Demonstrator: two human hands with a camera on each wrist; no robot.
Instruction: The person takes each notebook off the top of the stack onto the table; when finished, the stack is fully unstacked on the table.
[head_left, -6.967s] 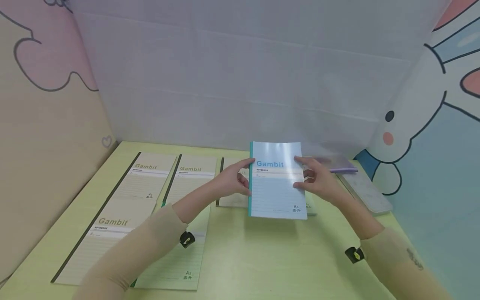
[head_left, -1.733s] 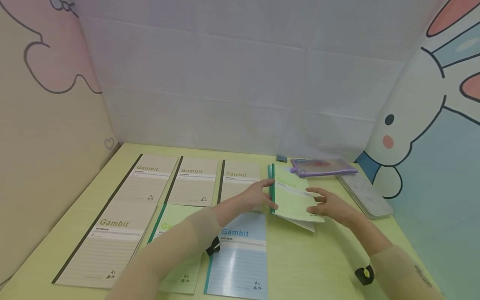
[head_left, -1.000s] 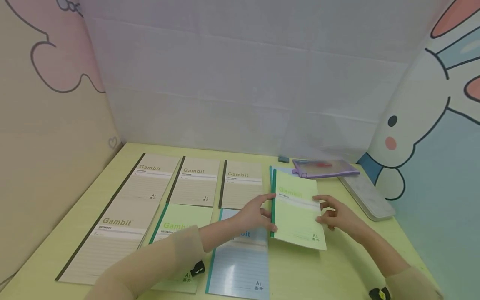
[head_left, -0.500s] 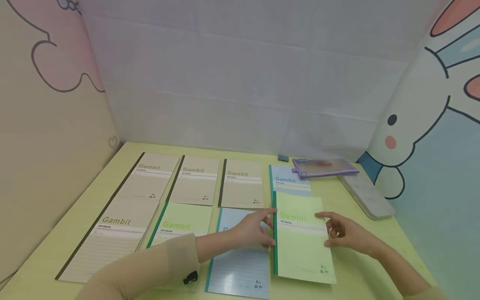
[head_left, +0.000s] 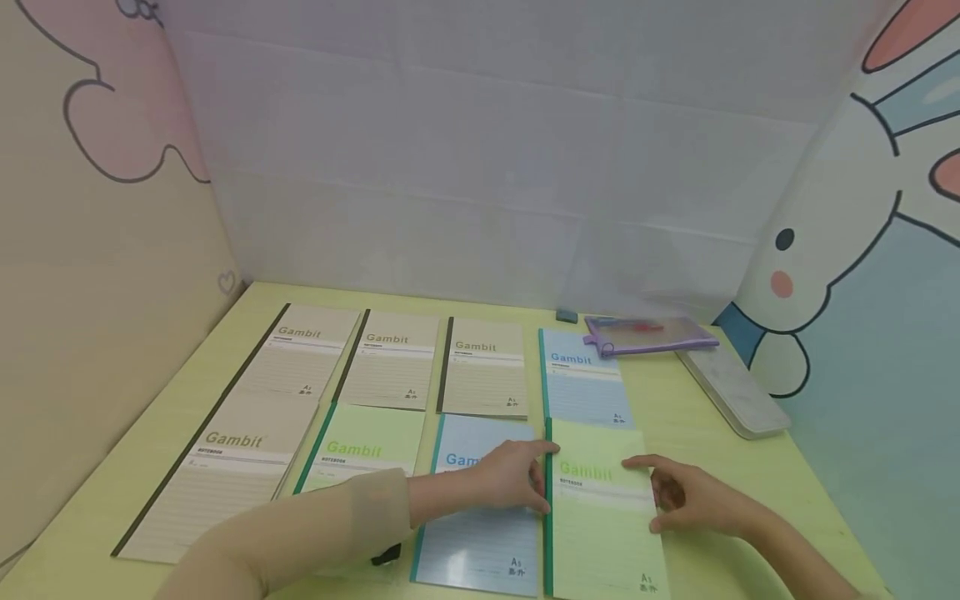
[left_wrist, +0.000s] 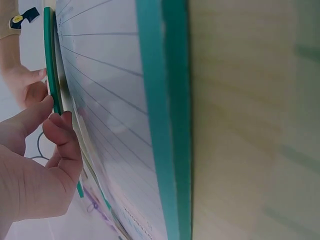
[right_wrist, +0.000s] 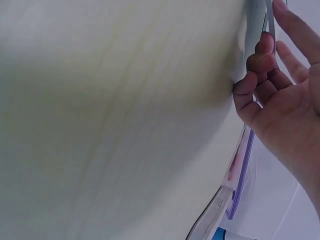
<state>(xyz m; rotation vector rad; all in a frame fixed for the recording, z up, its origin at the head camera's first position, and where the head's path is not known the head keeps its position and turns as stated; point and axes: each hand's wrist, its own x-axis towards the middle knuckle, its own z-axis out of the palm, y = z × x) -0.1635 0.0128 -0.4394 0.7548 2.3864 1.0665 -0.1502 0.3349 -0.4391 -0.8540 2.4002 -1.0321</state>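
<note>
A light green notebook [head_left: 607,542] with a dark green spine lies at the front right in the head view, tipped slightly in my hands. My left hand [head_left: 506,477] grips its spine edge between thumb and fingers; the left wrist view shows that hand [left_wrist: 42,170] pinching the green spine [left_wrist: 48,45]. On the opposite edge, my right hand [head_left: 701,497] holds the cover with thumb and fingertips, its other fingers curled under. In the right wrist view the right hand [right_wrist: 290,95] pinches the thin notebook edge. A blue notebook [head_left: 472,542] lies under my left wrist.
Behind the green notebook lies another blue one [head_left: 588,396]. A second green notebook [head_left: 375,425] is partly covered by my left sleeve. Several beige notebooks [head_left: 397,375] fill the left and back. A purple zip pouch [head_left: 652,333], grey case [head_left: 735,396] and small dark block [head_left: 567,317] sit back right.
Both hands have lifted the green notebook off the back blue one and brought it toward the front edge, uncovering that blue notebook. Earlier, a blue notebook was held and laid at front middle.
</note>
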